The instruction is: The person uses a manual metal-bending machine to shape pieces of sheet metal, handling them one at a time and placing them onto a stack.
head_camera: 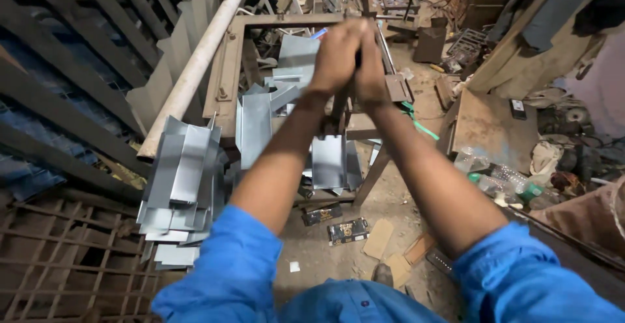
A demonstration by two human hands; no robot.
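I see the left hand (pixel 336 53) and right hand (pixel 371 63) pressed together, fingers clamped on a dark upright handle (pixel 357 56), mostly hidden, above the rusty steel-frame worktop (pixel 228 69). Folded grey sheet-metal pieces (pixel 254 128) lie below; another stack (pixel 179 186) sits left.

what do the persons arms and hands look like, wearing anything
Both hands, the left hand and the right hand, are bare: no gloves, rings or watch visible. The forearms are bare too. Bright blue sleeves are pushed up to about the elbows, part of a blue buttoned shirt.
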